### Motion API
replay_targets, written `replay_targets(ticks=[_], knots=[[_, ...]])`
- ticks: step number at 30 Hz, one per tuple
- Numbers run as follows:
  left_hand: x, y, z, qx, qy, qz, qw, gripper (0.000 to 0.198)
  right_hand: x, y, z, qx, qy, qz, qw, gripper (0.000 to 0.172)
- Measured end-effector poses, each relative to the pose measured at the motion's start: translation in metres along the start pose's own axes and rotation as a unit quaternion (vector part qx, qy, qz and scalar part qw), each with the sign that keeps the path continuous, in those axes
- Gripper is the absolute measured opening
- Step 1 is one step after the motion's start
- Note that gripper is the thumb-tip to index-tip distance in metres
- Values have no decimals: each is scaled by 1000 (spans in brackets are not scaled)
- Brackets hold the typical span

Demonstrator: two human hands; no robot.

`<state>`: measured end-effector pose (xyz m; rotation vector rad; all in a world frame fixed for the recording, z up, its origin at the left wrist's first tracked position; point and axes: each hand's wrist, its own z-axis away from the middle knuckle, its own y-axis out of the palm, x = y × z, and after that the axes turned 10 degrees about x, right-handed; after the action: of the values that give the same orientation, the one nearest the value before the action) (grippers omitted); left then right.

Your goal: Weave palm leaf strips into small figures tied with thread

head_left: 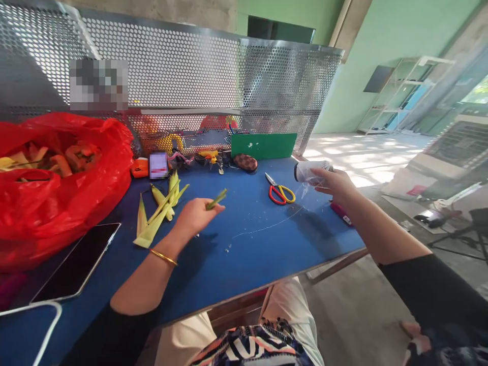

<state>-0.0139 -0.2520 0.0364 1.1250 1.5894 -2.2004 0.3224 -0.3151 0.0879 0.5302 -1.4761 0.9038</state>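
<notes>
Being slim, a green husk piece (216, 200) is pinched in the left hand (196, 216) above the table (259, 264), near the loose corn husks (152, 229). A white cylinder (305, 172), seemingly a spool, is gripped in the right hand (335, 184), perhaps raised to keep the trailing thread (272, 227) untangled. Scissors (277, 187) are laid between, presumably for easy reach.

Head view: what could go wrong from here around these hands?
The loose white strand on the blue table might snag or tangle, since it lies slack with no hand on it. The purple box sits near the table's right edge, close to the right arm, so it could get knocked off. The white roll might slip, as only the right hand holds it above the table.
</notes>
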Motion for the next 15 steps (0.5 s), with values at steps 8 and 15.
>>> replay_targets(ticks=[8,15], knots=[[-21,65,6,99,52,-223,968,24,-17,-5,-10,-4,4,175,985,25],[-10,50,1,124,49,-228,964,10,-22,0,-20,-74,-4,542,837,60]])
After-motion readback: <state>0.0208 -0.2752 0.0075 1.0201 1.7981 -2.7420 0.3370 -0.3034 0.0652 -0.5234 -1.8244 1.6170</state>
